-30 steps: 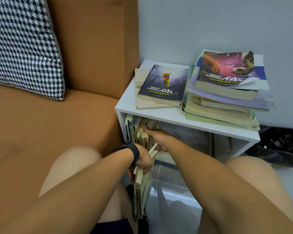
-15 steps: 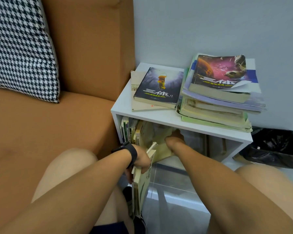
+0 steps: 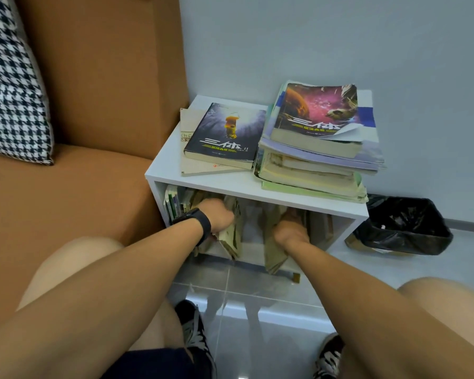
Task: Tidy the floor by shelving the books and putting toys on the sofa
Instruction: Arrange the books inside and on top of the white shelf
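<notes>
Since the earlier frame, the left hand point(image 3: 219, 217) has carried its upright books point(image 3: 231, 236) into the white shelf point(image 3: 159, 173) opening, fingers clamped on them. Further right, the right hand point(image 3: 290, 231) grips another leaning book point(image 3: 272, 250). Both stand spine-up, needing a push inward beside the shelved row point(image 3: 173, 203).

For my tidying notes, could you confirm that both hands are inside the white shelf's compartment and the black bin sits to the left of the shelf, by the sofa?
Not quite: the head view shows the black bin on the right of the white shelf, away from the sofa. The left hand and right hand are indeed inside its compartment.
</notes>
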Available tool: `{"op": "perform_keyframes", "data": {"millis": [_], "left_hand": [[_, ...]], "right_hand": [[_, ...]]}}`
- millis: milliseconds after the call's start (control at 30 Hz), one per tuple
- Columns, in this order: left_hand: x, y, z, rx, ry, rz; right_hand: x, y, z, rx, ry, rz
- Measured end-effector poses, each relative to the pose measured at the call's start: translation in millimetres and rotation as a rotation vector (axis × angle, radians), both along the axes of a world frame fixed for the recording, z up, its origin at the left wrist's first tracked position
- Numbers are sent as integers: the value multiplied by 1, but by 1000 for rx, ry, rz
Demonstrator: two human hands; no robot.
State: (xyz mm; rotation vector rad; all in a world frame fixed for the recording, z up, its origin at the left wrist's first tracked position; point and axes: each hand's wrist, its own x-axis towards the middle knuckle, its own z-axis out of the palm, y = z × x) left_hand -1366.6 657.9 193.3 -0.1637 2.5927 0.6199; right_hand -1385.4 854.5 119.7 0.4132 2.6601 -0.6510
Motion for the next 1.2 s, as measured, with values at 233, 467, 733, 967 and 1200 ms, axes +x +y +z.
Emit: {"op": "perform_keyframes", "data": {"millis": [233, 467, 733, 967, 1200], "left_hand": [[-22, -7, -32, -343, 19, -149], [-8, -9, -28, -599, 216, -284], [-3, -15, -28, -714, 361, -330], [-4, -13, -21, -666, 295, -238], [-4, -21, -37, -562, 88, -371]], "right_hand": [[-6, -16, 2, -31, -37, 4], [-16, -43, 1, -118, 13, 6], [-20, -96, -5, -621, -74, -139], [-26, -117, -7, -891, -114, -141], [-20, -104, -5, -846, -307, -57]]}}
